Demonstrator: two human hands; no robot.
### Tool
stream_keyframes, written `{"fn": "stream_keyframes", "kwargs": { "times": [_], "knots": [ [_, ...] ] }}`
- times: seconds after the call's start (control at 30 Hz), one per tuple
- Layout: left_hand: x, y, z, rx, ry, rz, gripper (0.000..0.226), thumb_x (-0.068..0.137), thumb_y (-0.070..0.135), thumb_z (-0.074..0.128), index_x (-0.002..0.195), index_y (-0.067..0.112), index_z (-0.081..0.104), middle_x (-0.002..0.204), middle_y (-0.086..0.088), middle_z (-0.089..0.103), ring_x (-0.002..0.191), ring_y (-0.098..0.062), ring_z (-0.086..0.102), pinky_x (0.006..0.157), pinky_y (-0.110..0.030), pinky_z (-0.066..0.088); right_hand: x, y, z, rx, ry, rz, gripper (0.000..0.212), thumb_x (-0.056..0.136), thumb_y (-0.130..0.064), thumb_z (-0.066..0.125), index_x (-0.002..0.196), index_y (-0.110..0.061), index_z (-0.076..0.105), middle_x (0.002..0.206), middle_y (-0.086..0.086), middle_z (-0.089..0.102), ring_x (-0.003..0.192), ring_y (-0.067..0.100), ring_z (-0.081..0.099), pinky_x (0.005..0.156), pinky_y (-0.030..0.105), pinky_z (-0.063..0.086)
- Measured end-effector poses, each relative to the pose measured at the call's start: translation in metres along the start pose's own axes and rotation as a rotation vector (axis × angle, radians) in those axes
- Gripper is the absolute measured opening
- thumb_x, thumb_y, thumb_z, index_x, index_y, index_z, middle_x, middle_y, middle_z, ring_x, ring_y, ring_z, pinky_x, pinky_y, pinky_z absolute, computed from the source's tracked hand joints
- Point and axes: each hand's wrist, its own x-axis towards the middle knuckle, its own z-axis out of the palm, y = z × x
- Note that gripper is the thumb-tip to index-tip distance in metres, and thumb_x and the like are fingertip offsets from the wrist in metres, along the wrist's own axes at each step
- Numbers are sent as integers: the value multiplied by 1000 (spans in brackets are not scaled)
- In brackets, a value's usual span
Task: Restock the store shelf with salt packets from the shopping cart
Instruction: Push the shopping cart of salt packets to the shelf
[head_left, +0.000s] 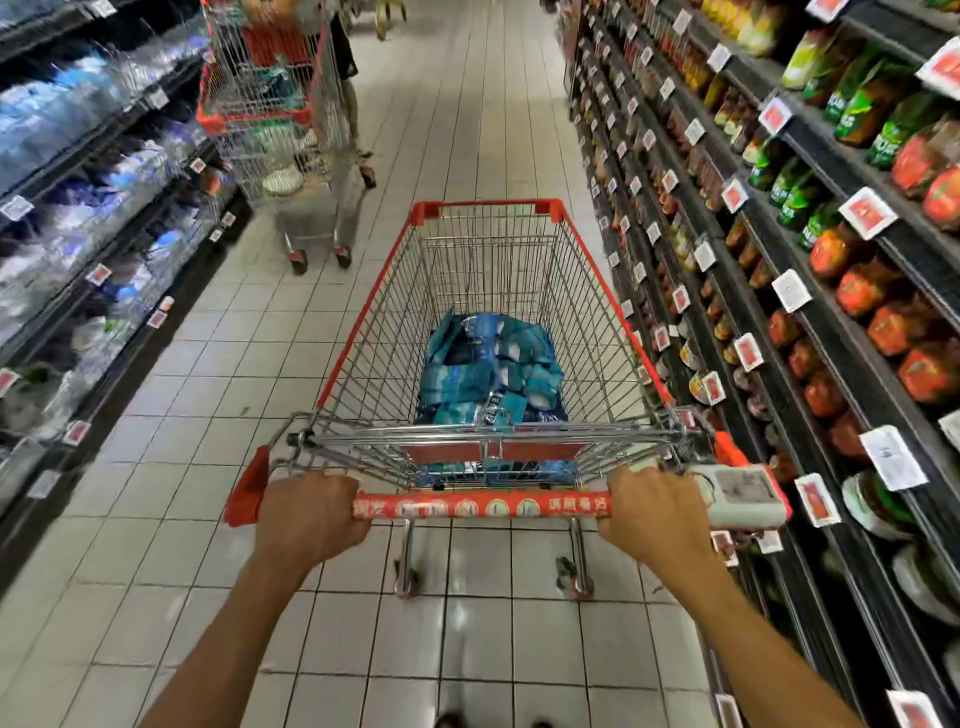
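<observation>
The salt packets (491, 366) lay heaped on the floor of the shopping cart (587, 332), at 12 o'clock from both hands. The left hand (306, 517) and right hand (657, 514) were each clenched around the red handle (480, 506). Stocked shelves (810, 291) stood at 3 o'clock; a second cart (275, 119) stood at 11 o'clock.

Shopping cart (597, 291) on white tiled floor (467, 130)
Teal salt packets (491, 364) heaped in its basket; second cart (270, 119) at eleven o'clock.
</observation>
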Motion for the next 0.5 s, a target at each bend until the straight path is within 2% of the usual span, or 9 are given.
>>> {"fn": "stream_keyframes", "kwargs": {
  "times": [0.13, 0.23, 0.33, 0.5],
  "knots": [
    [5, 6, -3, 24, 5, 10, 35, 74, 56, 56, 55, 27, 48, 49, 10, 46, 45, -11, 52, 48, -19, 36, 8, 7, 4, -31, -4, -19, 33, 75, -50, 67, 64, -27, 45, 49, -10, 30, 46, 10, 33, 47, 25, 18],
    [14, 13, -8, 40, 7, 5, 37, 74, 56, 60, 54, 28, 46, 47, 11, 43, 42, -9, 45, 47, -18, 29, 18, 13, 4, -36, -14, -11, 34, 72, -48, 69, 63, -26, 46, 53, -9, 37, 50, 13, 41, 52, 27, 26],
    [27, 16, -8, 9, 4, -5, 35, 71, 53, 63, 55, 30, 43, 46, 12, 40, 42, -10, 47, 47, -18, 31, 33, 19, 3, -10, -20, -15, 28, 71, -51, 69, 70, -26, 57, 62, -6, 54, 58, 17, 55, 55, 27, 31],
    [57, 12, -9, -33, 17, -20, 36, 65, 46, 72, 51, 29, 43, 40, 13, 38, 34, -8, 43, 45, -14, 33, 61, 20, 6, -3, 3, -20, 30, 70, -52, 69, 67, -25, 57, 62, -7, 59, 54, 16, 47, 53, 27, 35]
  ]
}}
